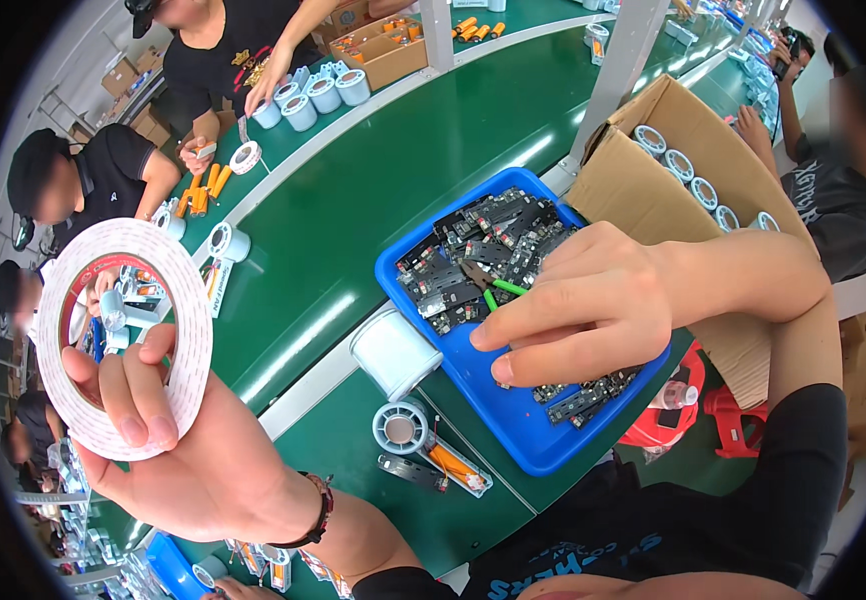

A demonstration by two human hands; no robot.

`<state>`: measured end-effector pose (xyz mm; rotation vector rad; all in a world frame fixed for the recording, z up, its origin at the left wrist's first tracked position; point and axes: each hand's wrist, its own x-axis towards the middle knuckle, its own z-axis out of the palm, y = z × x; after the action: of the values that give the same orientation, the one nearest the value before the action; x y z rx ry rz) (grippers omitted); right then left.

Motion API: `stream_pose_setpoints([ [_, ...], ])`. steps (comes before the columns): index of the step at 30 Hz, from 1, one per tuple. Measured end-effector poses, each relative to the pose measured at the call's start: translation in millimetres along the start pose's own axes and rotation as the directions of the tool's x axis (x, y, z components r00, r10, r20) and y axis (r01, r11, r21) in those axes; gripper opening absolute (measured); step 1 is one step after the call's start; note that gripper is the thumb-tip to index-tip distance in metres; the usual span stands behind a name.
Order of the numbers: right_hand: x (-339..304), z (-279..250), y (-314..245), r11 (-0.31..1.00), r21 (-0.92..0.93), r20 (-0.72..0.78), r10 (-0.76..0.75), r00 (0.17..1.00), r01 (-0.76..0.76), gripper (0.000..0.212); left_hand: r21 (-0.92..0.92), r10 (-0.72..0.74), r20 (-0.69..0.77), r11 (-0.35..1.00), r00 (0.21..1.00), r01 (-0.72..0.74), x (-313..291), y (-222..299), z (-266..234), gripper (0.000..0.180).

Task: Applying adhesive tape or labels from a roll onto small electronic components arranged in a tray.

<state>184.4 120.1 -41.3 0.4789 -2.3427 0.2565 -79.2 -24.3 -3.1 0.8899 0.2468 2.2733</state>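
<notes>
My left hand (193,465) is raised at the left. Its fingers are hooked through the core of a large white roll of double-sided tape (56,330), gripping the ring. My right hand (593,300) hovers over a blue tray (498,425), thumb and index finger bent and slightly apart. Nothing shows between them, and the other fingers are curled and partly hidden. Many small black circuit modules (443,275) lie in the tray. Green-handled cutters (493,290) rest on them, partly behind my right hand.
Beside the tray are a light-blue housing (393,350), a round-headed part (400,428) with orange batteries, and a black module (413,472). A cardboard box (623,180) of cylindrical housings stands at the right. Co-workers sit across the green bench (353,200) with housings and batteries.
</notes>
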Motion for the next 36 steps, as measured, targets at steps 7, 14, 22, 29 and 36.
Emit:
stream_pose_setpoints([
  [7,-3.2,4.0,2.2,1.000,0.008,-0.012,-0.012,1.000,0.012,0.020,-0.016,0.010,-0.018,1.000,1.000,-0.010,-2.4,-4.9,7.8,0.036],
  [14,0.0,1.2,0.8,1.000,-0.030,0.025,0.009,1.000,-0.008,0.024,0.019,0.008,-0.004,1.000,1.000,-0.008,-2.3,-5.5,4.1,0.036],
  [22,-1.1,-3.0,-1.7,0.997,-0.049,0.076,0.063,0.995,-0.059,0.025,0.037,0.005,0.017,0.999,1.000,-0.005,-4.9,-8.7,6.8,0.035],
  [29,-1.3,1.2,-3.2,0.995,-0.046,0.042,0.092,0.995,-0.090,0.028,0.058,0.000,0.019,0.998,1.000,-0.001,-5.2,-9.0,9.8,0.035],
  [36,-3.5,4.7,-2.5,0.994,-0.048,0.015,0.099,0.995,-0.098,0.027,0.082,0.000,0.057,0.997,0.998,-0.004,-3.3,-7.5,6.7,0.037],
])
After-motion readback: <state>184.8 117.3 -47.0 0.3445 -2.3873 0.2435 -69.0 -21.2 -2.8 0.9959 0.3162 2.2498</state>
